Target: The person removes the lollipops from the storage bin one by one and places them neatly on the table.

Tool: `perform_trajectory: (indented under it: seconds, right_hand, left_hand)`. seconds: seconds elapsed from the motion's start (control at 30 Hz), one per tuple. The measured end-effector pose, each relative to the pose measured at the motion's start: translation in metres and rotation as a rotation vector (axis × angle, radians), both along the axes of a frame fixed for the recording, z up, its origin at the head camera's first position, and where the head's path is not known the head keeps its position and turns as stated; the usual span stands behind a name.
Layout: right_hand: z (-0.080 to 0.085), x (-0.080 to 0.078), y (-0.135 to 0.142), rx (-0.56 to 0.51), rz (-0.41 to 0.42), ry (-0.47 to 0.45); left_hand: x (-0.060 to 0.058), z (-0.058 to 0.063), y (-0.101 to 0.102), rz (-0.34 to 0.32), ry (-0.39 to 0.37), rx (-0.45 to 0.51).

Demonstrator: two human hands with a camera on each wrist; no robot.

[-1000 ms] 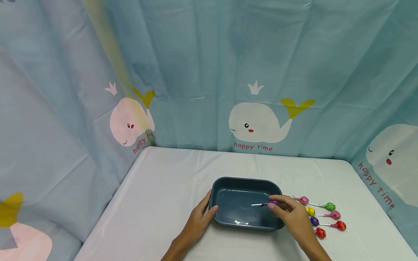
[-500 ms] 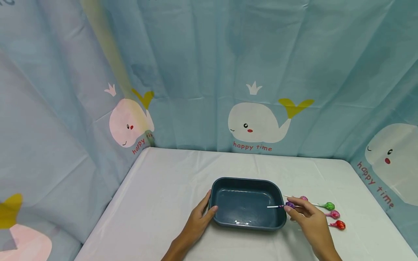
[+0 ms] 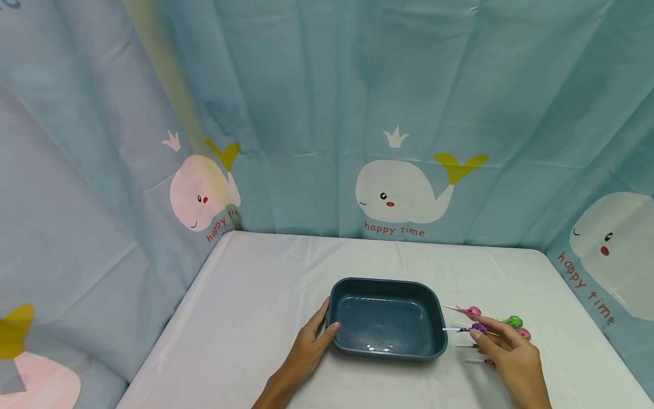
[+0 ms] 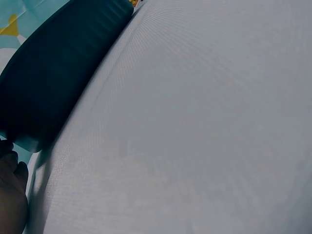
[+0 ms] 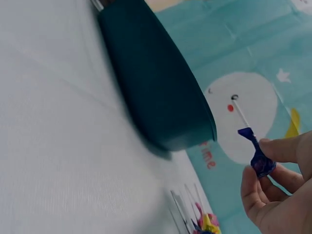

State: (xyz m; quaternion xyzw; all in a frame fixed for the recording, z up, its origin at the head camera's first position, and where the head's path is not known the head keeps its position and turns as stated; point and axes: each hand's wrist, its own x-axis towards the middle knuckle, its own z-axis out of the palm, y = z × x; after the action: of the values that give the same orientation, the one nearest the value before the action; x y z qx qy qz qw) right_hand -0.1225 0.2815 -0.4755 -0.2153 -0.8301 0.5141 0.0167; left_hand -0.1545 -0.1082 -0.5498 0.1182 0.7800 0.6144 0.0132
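A dark blue plastic basin stands on the white-covered table. My left hand grips its left end, thumb at the near left corner. In the left wrist view only part of that hand shows beside the basin wall. Between thumb and fingers, my right hand pinches a purple-wrapped lollipop by its candy end, just right of the basin. Its white stick points left to the basin's rim. The right wrist view shows this lollipop raised off the table, stick pointing up.
Several lollipops lie right of the basin, among them a pink one and a green one; others are partly hidden by my right hand. A whale-printed blue curtain hangs behind the white tabletop.
My right hand has moved right with the purple lollipop, from above the basin to above the other lollipops. The left hand stays at the basin's left end.
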Motion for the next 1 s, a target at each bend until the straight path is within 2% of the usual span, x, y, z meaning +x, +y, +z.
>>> perform_trajectory:
  seconds: [0.17,0.4,0.7,1.0]
  right_hand:
    - [-0.002,0.0,0.009,0.047,-0.058,-0.047]
    - [-0.008,0.0,0.023,0.053,-0.116,-0.094]
    - [-0.016,0.006,0.043,0.052,-0.196,-0.074]
    - [-0.026,0.012,0.063,0.085,-0.199,-0.133]
  left_hand:
    - [0.0,0.0,0.0,0.006,0.0,-0.004]
    - [0.0,0.0,-0.001,0.01,-0.01,-0.011]
    - [0.0,0.0,-0.001,0.007,-0.015,-0.008]
    - [0.001,0.001,-0.001,-0.005,-0.013,0.005]
